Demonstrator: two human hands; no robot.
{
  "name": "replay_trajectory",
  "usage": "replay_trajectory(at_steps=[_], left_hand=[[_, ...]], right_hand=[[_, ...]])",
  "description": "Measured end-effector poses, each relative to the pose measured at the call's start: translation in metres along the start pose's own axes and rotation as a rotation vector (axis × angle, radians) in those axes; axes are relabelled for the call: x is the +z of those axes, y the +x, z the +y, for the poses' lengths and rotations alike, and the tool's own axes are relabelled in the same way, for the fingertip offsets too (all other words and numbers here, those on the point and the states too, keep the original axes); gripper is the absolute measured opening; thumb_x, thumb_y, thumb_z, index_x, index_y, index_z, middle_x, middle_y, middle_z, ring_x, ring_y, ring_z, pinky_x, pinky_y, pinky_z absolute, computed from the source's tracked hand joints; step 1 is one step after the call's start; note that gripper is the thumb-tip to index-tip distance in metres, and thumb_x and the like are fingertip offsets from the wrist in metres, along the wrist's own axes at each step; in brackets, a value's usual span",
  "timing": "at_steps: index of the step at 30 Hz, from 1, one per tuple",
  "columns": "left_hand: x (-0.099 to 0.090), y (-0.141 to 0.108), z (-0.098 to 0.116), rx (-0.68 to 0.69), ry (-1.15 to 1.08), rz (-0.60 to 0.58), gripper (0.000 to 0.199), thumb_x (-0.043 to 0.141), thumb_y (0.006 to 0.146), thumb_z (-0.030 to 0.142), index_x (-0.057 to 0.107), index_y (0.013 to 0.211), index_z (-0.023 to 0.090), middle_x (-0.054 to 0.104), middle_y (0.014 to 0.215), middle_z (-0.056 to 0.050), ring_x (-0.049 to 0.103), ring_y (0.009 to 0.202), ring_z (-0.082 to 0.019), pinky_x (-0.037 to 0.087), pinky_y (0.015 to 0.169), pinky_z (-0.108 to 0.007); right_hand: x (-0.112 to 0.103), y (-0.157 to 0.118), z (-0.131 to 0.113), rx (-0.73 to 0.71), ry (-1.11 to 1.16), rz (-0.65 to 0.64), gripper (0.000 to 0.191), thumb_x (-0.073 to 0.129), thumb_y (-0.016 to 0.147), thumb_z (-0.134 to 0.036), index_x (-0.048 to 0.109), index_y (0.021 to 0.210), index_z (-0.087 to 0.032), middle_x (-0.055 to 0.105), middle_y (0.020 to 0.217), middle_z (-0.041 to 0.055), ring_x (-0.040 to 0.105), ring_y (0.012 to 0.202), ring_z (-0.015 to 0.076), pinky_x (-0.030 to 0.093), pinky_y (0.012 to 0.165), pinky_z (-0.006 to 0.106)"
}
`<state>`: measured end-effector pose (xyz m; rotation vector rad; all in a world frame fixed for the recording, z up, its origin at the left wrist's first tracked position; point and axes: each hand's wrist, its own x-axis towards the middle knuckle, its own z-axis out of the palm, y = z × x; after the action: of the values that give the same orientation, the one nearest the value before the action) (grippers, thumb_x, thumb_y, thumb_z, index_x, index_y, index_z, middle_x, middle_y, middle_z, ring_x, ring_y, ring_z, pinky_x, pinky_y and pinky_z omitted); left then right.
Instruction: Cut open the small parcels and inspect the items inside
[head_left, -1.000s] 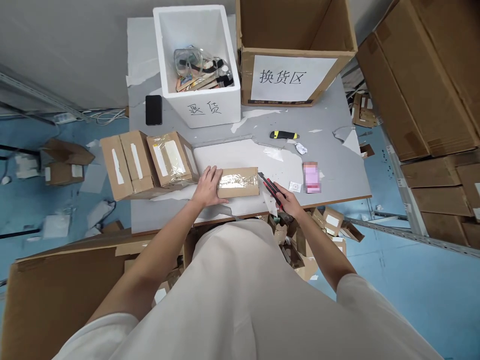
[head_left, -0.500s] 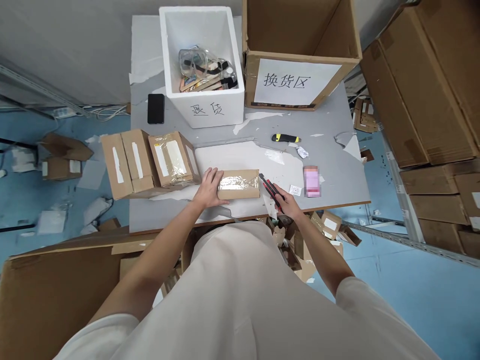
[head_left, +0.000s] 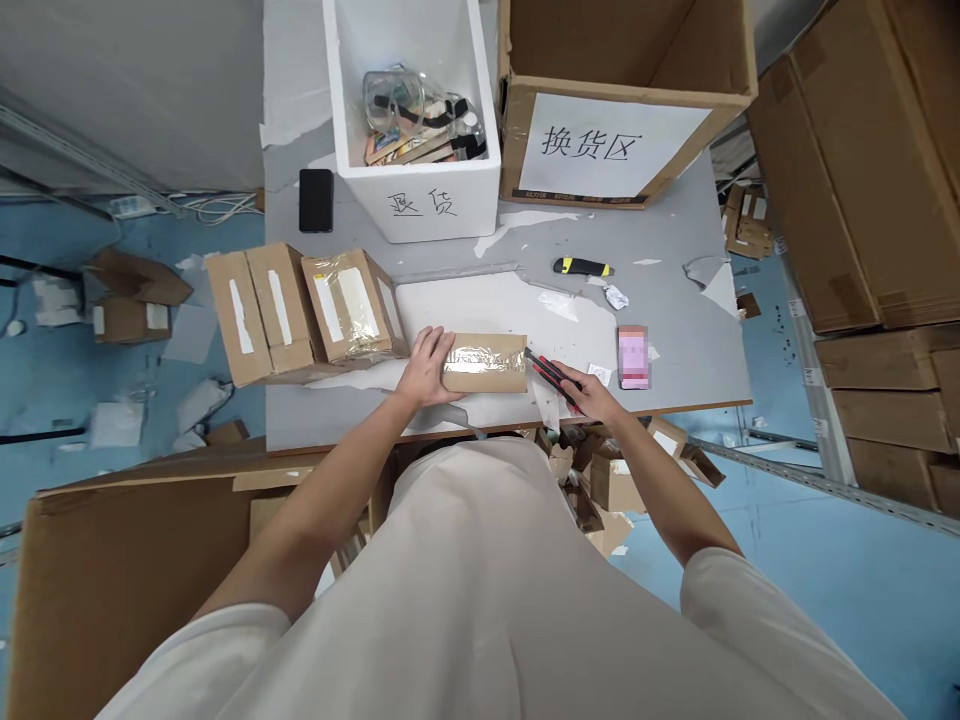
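Note:
A small taped cardboard box lies on the white sheet near the table's front edge, clear tape shining along its top. My left hand grips its left end, thumb along the near side and fingers over the far side. In my right hand is a red and black box cutter, fingers wrapped round its handle. The cutter's tip is at the box's right end; whether it touches the cardboard I cannot tell. Beyond it lies a second cutter, yellow and black.
Closed cartons stand at the left. Behind are a white foam bin holding goggles and other items, and a large open carton. A black phone, a pink-screened phone and paper scraps lie on the table.
The view has shifted slightly. My right hand has tilted the cutter flatter, its tip still at the box's right end. My left hand keeps its grip on the box.

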<state>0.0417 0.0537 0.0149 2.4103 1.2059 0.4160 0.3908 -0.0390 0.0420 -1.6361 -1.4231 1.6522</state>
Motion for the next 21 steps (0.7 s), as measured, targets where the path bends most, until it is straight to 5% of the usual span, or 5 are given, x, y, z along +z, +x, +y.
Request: replay_trajectory(at_steps=[8,15,21], left_hand=[[0.001,-0.002,0.002,-0.028,-0.017,0.034,0.110,0.077,0.050,0.056,0.032,0.140,0.013,0.035,0.140,-0.024,0.027,0.135,-0.046,0.031,0.107,-0.062],[0.004,-0.003,-0.001,-0.029,-0.019,0.047,0.113,0.079,0.049,0.057,0.031,0.141,0.014,0.034,0.141,-0.024,0.025,0.136,-0.046,0.029,0.107,-0.062],[0.007,-0.002,0.000,-0.056,-0.021,0.077,0.114,0.079,0.047,0.057,0.033,0.140,0.011,0.033,0.141,-0.024,0.025,0.135,-0.046,0.030,0.108,-0.060]], right_hand=[[0.015,-0.022,0.011,0.051,0.118,0.019,0.071,0.047,0.088,-0.056,0.033,0.148,-0.021,0.059,0.071,0.0009,0.042,0.042,0.0085,0.041,0.040,0.024],[0.019,-0.012,-0.004,0.085,0.182,0.032,0.068,0.048,0.089,-0.052,0.032,0.147,-0.023,0.056,0.072,-0.0018,0.044,0.042,0.0061,0.040,0.039,0.020],[0.025,-0.030,0.013,0.062,0.180,0.032,0.073,0.051,0.087,-0.055,0.034,0.147,-0.019,0.056,0.069,-0.0020,0.043,0.041,0.0069,0.039,0.040,0.022]])
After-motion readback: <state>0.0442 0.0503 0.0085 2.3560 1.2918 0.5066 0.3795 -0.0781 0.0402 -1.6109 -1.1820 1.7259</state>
